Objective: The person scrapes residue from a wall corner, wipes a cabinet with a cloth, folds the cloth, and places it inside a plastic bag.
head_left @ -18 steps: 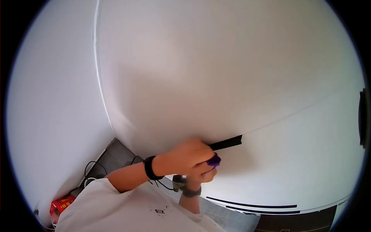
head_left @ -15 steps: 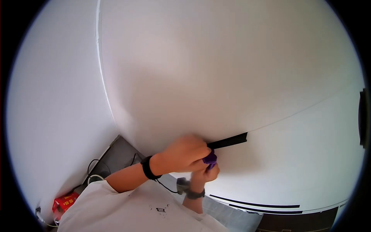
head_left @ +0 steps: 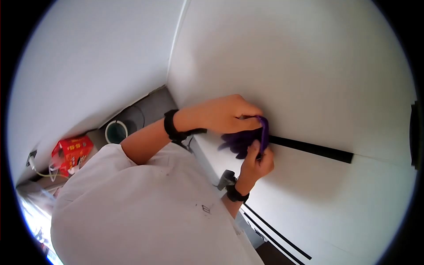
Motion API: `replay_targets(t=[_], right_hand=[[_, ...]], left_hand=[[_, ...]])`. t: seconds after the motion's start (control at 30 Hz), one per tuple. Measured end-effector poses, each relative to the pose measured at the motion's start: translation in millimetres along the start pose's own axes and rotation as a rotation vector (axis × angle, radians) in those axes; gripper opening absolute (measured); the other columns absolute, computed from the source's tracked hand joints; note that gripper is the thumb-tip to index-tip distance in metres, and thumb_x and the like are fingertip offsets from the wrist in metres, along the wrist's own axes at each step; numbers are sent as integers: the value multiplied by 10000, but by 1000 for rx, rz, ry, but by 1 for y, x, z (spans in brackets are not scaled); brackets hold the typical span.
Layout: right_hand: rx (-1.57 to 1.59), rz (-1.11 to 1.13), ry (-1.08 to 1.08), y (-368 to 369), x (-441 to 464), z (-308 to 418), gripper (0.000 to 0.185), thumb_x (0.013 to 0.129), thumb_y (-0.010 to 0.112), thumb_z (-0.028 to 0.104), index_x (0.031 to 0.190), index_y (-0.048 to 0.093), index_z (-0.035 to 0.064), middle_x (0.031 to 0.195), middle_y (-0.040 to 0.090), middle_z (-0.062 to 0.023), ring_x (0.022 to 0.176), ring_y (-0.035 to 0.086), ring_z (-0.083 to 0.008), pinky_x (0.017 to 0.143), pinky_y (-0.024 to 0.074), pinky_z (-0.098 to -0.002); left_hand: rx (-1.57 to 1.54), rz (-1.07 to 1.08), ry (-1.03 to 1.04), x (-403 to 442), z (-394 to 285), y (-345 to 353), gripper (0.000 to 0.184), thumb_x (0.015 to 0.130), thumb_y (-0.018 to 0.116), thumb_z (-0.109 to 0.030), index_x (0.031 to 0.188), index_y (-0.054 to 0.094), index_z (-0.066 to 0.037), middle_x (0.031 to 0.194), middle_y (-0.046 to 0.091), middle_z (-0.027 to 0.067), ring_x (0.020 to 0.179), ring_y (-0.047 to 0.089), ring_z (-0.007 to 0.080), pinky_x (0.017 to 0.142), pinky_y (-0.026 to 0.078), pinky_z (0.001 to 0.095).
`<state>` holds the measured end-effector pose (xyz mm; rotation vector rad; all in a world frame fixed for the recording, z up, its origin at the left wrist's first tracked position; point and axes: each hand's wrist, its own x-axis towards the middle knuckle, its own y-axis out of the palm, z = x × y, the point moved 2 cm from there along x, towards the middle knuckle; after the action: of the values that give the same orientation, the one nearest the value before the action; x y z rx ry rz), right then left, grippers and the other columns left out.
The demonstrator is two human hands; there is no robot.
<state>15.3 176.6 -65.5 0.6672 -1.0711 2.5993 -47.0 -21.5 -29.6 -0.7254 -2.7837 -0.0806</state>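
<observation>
A dark purple glove (head_left: pixel 241 142) hangs with its finger-like ends toward my body, partly behind my left hand. Its upper edge is stretched between both hands. My left hand (head_left: pixel 229 114) is closed, pinching the edge from above. Lower down, my right hand (head_left: pixel 257 164) grips the same edge between thumb and fingers. Each wrist wears a black strap (head_left: pixel 172 125). The hands are in front of a white panel (head_left: pixel 309 97), close to a long black strip (head_left: pixel 311 149) that runs along it.
At the left, a white-rimmed bucket (head_left: pixel 116 131) stands on the grey floor near the wall. A red printed bag (head_left: pixel 73 152) lies by a plug and cable (head_left: pixel 32 160). Further black strips (head_left: pixel 278 234) cross the white surface at the lower right.
The view has turned, bringing the bucket and floor into sight. More of the purple glove shows, spread between my hands, where before it was bunched and mostly hidden.
</observation>
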Motion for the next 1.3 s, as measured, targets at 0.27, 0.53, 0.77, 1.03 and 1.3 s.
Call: replay_targets(t=[0.27, 0.53, 0.77, 1.03, 1.3], right_hand=[[-59, 453, -23, 31, -25, -25, 144, 854, 679, 125, 864, 619, -6, 670, 657, -101, 591, 624, -166, 566, 484, -282], [35, 627, 46, 57, -41, 29, 171, 811, 707, 146, 787, 600, 15, 674, 583, -133, 573, 574, -311, 517, 445, -373], [82, 580, 47, 61, -80, 38, 165, 764, 730, 138, 831, 616, 38, 661, 580, -101, 547, 559, -286, 486, 424, -365], [26, 471, -31, 56, -101, 61, 205, 719, 742, 163, 809, 592, 55, 636, 553, -82, 580, 567, -261, 483, 428, -366], [13, 565, 207, 69, -145, 57, 170, 762, 701, 145, 900, 623, 83, 743, 631, -98, 648, 601, -313, 567, 467, -375]], left_hand=[[305, 64, -202, -47, 58, -22, 176, 944, 517, -173, 922, 614, -27, 740, 619, 116, 671, 593, 226, 625, 459, 331], [-184, 67, -415, -87, 64, -40, 175, 963, 489, -138, 1055, 563, -9, 811, 625, 50, 731, 578, 118, 664, 457, 263], [28, 90, -381, -139, 74, -45, 165, 906, 585, -128, 1028, 557, -20, 821, 619, 69, 702, 587, 118, 635, 437, 253], [28, 355, -558, -135, 59, -37, 175, 870, 637, -127, 988, 582, -8, 830, 618, 97, 662, 602, 154, 590, 446, 286], [183, 491, -592, -165, 74, -40, 205, 882, 652, -183, 921, 546, -11, 738, 644, 99, 664, 628, 161, 587, 450, 282]])
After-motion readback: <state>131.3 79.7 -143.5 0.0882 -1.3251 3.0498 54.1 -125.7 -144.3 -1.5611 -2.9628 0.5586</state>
